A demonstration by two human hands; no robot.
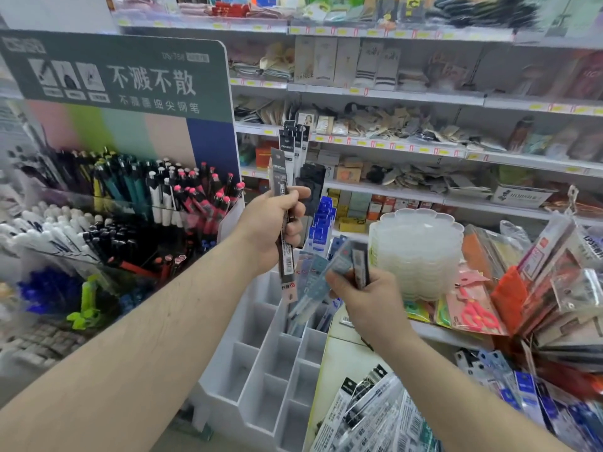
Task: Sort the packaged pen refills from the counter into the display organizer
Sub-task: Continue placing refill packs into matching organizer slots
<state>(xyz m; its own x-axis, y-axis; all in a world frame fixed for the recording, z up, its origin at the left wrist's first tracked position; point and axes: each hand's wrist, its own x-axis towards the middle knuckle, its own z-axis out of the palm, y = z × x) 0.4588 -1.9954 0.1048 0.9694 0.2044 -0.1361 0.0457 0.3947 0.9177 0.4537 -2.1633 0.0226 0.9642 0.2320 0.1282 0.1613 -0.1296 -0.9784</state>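
with the left hand (272, 220) gripping one dark refill pack (283, 220) upright above the white organizer (261, 363), lower it straight into a matching slot just below, while the right hand (359, 300) pinches a fanned bunch of packs (342, 265) beside it, above the surface.

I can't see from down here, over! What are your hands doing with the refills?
Left hand grips one dark refill pack, upright. Right hand holds a fanned bunch of packs. White organizer below, near slots empty. More packs on counter.
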